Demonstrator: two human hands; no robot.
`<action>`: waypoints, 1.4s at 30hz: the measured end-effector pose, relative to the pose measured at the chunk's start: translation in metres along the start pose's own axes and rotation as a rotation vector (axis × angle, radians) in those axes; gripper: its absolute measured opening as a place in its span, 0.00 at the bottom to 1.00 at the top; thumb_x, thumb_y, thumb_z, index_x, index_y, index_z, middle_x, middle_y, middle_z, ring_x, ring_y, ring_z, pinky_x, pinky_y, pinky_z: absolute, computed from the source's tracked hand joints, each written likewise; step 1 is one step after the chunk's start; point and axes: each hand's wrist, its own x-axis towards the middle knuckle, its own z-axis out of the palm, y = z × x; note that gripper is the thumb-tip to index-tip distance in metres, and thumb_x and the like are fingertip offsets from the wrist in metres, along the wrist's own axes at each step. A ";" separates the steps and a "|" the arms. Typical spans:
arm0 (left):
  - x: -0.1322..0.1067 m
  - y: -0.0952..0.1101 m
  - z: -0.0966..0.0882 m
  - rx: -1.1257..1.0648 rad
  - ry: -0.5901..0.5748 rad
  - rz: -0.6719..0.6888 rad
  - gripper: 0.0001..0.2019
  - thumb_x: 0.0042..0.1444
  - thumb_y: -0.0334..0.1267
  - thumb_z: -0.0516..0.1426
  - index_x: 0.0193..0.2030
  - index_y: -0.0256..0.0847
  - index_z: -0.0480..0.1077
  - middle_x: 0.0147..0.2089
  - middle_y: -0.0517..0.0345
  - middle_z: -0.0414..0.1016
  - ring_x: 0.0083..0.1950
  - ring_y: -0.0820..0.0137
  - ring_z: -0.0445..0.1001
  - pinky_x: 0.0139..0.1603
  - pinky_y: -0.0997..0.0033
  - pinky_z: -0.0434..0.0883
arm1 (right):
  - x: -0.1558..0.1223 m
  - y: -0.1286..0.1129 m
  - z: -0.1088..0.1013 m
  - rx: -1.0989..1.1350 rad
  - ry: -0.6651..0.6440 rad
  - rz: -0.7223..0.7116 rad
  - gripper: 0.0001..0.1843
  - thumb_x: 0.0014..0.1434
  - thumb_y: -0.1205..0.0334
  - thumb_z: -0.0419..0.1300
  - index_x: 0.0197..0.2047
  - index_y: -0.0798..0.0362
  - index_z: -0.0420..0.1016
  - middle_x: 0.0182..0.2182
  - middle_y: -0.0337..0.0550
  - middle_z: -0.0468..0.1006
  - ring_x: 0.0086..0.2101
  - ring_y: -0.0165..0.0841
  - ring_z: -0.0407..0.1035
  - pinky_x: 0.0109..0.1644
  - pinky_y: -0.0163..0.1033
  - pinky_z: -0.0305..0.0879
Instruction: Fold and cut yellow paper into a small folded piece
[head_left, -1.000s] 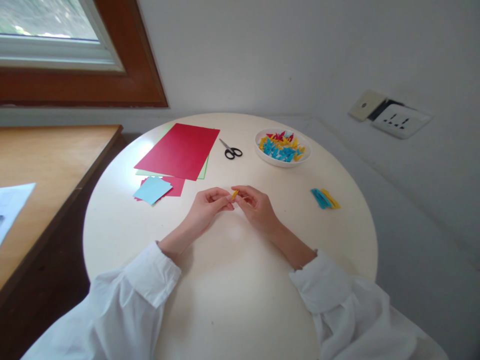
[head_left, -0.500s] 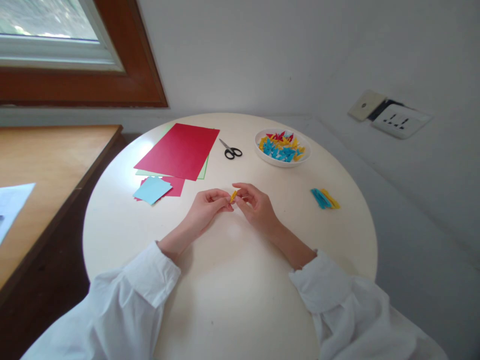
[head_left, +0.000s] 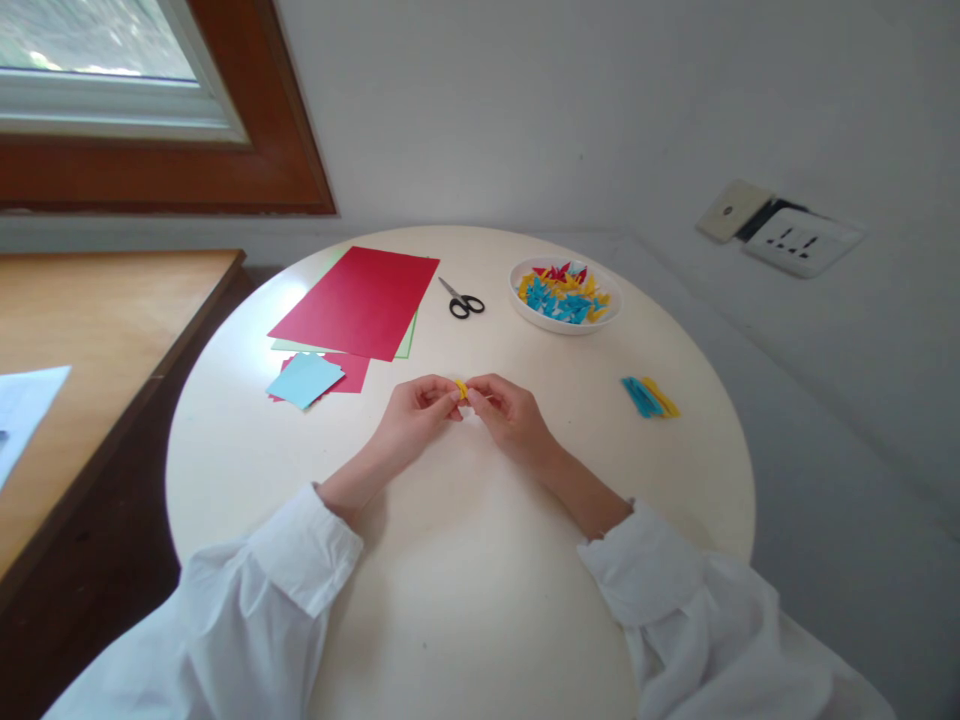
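Note:
Between my fingertips is a small piece of folded yellow paper (head_left: pixel 461 389), partly covered by the fingers. My left hand (head_left: pixel 420 408) pinches it from the left, thumb against fingers. From the right, my right hand (head_left: pixel 511 415) pinches the same piece. Both hands are close together over the middle of the white round table (head_left: pixel 465 600). Beyond them lies a pair of scissors (head_left: pixel 461 300) with black handles. A white dish (head_left: pixel 525 316) at the back right holds several folded paper shapes in blue, yellow and red.
Large red sheets (head_left: pixel 356 300) lie over green ones at the back left. Near them are light blue paper squares (head_left: pixel 305 380) on red ones. Folded blue strips (head_left: pixel 640 397) and yellow strips (head_left: pixel 662 397) sit at the right. A wooden desk (head_left: pixel 135 320) stands at left.
The yellow paper has tilted and moved slightly left and is now more covered by fingers. My right hand's fingers have closed in on it; the left has barely moved.

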 end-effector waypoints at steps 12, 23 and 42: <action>0.002 0.001 -0.005 0.062 -0.102 0.050 0.08 0.50 0.39 0.57 0.29 0.36 0.69 0.28 0.59 0.70 0.29 0.76 0.69 0.32 0.75 0.66 | 0.005 0.001 -0.005 0.222 -0.029 0.116 0.07 0.48 0.61 0.59 0.31 0.54 0.74 0.28 0.41 0.78 0.31 0.31 0.71 0.37 0.37 0.67; 0.004 0.002 -0.013 -0.078 -0.238 -0.029 0.09 0.49 0.40 0.59 0.28 0.35 0.68 0.28 0.59 0.70 0.29 0.76 0.68 0.34 0.73 0.66 | 0.002 0.000 -0.004 0.127 -0.027 0.085 0.06 0.48 0.62 0.57 0.26 0.55 0.72 0.24 0.39 0.75 0.27 0.28 0.69 0.33 0.34 0.65; 0.002 0.012 -0.014 -0.144 -0.294 -0.157 0.09 0.50 0.39 0.57 0.25 0.35 0.65 0.22 0.63 0.63 0.24 0.78 0.63 0.31 0.73 0.62 | 0.001 -0.003 -0.006 -0.083 -0.004 0.040 0.09 0.49 0.62 0.53 0.19 0.53 0.63 0.17 0.34 0.65 0.21 0.25 0.58 0.27 0.33 0.55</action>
